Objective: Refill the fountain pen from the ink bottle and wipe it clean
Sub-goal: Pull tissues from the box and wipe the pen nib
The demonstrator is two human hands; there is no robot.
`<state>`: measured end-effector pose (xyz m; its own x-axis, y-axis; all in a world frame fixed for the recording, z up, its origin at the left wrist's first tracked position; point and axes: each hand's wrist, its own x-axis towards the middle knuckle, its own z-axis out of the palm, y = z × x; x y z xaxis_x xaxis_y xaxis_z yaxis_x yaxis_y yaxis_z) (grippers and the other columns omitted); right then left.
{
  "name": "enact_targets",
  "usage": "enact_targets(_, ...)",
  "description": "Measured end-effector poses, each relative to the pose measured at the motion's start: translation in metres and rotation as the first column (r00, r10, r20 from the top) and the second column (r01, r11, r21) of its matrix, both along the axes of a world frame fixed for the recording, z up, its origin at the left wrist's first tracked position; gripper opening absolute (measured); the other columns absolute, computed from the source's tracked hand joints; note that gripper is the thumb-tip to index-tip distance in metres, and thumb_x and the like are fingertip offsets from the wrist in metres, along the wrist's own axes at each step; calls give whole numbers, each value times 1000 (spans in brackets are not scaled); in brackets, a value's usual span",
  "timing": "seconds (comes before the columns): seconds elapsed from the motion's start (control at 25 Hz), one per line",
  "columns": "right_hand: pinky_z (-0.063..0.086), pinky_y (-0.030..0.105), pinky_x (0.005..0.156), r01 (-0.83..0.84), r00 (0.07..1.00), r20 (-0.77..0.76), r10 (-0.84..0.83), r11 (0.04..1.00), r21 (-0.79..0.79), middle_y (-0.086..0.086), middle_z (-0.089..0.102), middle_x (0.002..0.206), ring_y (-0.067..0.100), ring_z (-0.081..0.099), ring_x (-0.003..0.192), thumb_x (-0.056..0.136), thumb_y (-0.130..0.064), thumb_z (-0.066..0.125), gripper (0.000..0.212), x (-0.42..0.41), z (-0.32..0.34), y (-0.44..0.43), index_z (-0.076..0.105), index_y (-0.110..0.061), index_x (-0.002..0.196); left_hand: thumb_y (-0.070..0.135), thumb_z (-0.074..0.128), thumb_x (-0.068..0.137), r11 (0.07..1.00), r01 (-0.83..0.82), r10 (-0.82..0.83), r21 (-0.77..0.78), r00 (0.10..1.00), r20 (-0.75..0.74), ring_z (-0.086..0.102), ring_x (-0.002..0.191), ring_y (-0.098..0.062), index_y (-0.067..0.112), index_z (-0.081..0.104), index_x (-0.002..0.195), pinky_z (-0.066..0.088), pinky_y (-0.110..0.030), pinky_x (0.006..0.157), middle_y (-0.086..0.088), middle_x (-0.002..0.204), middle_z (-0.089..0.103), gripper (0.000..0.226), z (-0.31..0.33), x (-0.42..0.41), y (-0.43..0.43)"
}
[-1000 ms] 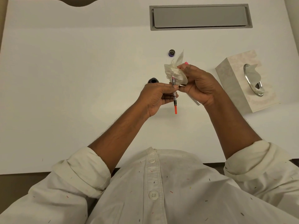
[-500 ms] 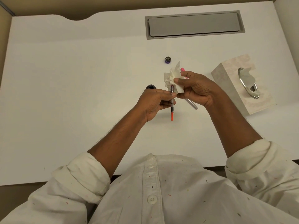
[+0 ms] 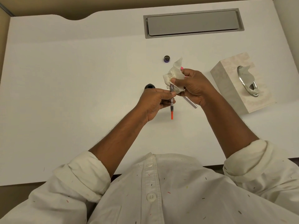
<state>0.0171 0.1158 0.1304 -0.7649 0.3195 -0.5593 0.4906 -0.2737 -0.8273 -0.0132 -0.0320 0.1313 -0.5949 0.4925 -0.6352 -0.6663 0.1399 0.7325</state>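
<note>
a: since a second ago the right hand (image 3: 194, 88) has slid the tissue (image 3: 174, 75) along the pen (image 3: 172, 102) a little. left hand (image 3: 153, 102) has held its place. camera tipped too, so part of the shift is only the view.

b: left to right, what's on the desk (image 3: 64, 94)?

a: ink bottle (image 3: 149, 86), open, half hidden behind the left knuckles. its cap (image 3: 166, 59) sits further back, apart from it. then the left hand, thumb and fingertips pinching the clear mid section of the pen, held in the air, orange end toward the person.

b: nib end?

a: buried in the tissue, can't see it. right thumb and forefinger press the crumpled tissue around that end. other right fingers are curled; a silver tube (image 3: 191, 102) pokes out below that hand, likely the barrel. can't tell if it's gripped or lying on the desk. something pink (image 3: 182, 68) shows at the top of that fist, too small to name.

b: far right?

a: tissue box (image 3: 239, 84), one sheet up through the slot, well apart from the hands.

b: so the stage is?

a: my read: filling is done, this is the wipe. left over: reassemble the pen, cap the bottle. main risk is the open bottle just beside the left hand.
</note>
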Motion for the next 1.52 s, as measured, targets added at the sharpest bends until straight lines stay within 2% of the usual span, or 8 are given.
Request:
enact_targets(0.16, 54, 36, 71, 41, 999, -7, -42, 998, -55, 12, 56, 128, 32, 65, 99, 80, -3, 71, 32, 2, -2, 0, 62, 0, 110, 0, 66, 80, 1000, 2, -2, 10, 1000, -1, 67, 65, -23, -10, 65, 88, 56, -41, 86, -4, 58, 67, 13, -1, -1, -1)
enact_targets(0.24, 54, 38, 78, 59, 998, 5, -59, 985, -164, 11, 47, 139, 29, 64, 104, 83, -5, 68, 31, 3, -3, 4, 61, -1, 114, 2, 66, 80, 999, 14, -14, 30, 1000, -2, 68, 65, -23, -6, 67, 82, 57, -39, 85, -4, 58, 68, 7, 0, -3, -2)
enact_targets(0.4, 50, 41, 92, 131, 991, 38, -127, 877, -462, 14, 64, 121, 26, 64, 104, 89, -8, 60, 35, 8, -4, 9, 56, -8, 125, 3, 66, 81, 997, 41, -41, 66, 999, -12, 68, 66, -22, -2, 68, 80, 58, -36, 81, -4, 60, 69, 5, -1, -3, -4)
enact_targets(0.6, 59, 39, 71, 288, 955, 138, -264, 699, -655, 16, 68, 101, 27, 70, 83, 92, -1, 53, 14, 12, -5, 10, 65, -3, 97, 3, 66, 81, 995, 47, -45, 83, 999, -27, 69, 68, -22, -3, 69, 84, 58, -35, 81, -4, 62, 70, 7, -3, -4, -6)
enact_targets(0.84, 60, 40, 69, 271, 960, 135, -247, 681, -681, 14, 63, 109, 25, 65, 89, 93, -7, 52, 25, 11, -4, 9, 57, -7, 118, 3, 63, 83, 993, 66, -63, 97, 997, -33, 68, 69, -22, -3, 69, 86, 57, -34, 81, -4, 61, 69, 9, -2, -1, -6)
enact_targets(1.16, 60, 42, 66, 282, 954, 140, -265, 637, -717, 19, 69, 100, 29, 71, 79, 92, -1, 52, 16, 14, -5, 7, 67, -1, 94, 2, 62, 84, 991, 60, -59, 122, 998, -17, 68, 70, -22, -5, 68, 89, 56, -35, 85, -4, 62, 69, 10, -1, -1, -7)
enact_targets(1.32, 59, 39, 63, 256, 960, 84, -267, 719, -646, 19, 71, 95, 29, 72, 81, 91, 1, 54, 14, 11, -4, 5, 62, -2, 103, 2, 61, 84, 988, 41, -42, 149, 999, -3, 68, 71, -23, -7, 67, 91, 57, -34, 84, -5, 64, 69, 12, 1, -3, -8)
enact_targets(1.52, 57, 37, 77, 255, 955, 1, -298, 813, -523, 13, 66, 111, 24, 69, 87, 91, -1, 56, 38, 6, -4, 1, 53, -7, 128, 1, 61, 84, 986, 22, -23, 166, 1000, 3, 68, 70, -23, -7, 67, 92, 58, -31, 80, -5, 65, 68, 13, 4, -2, -10)
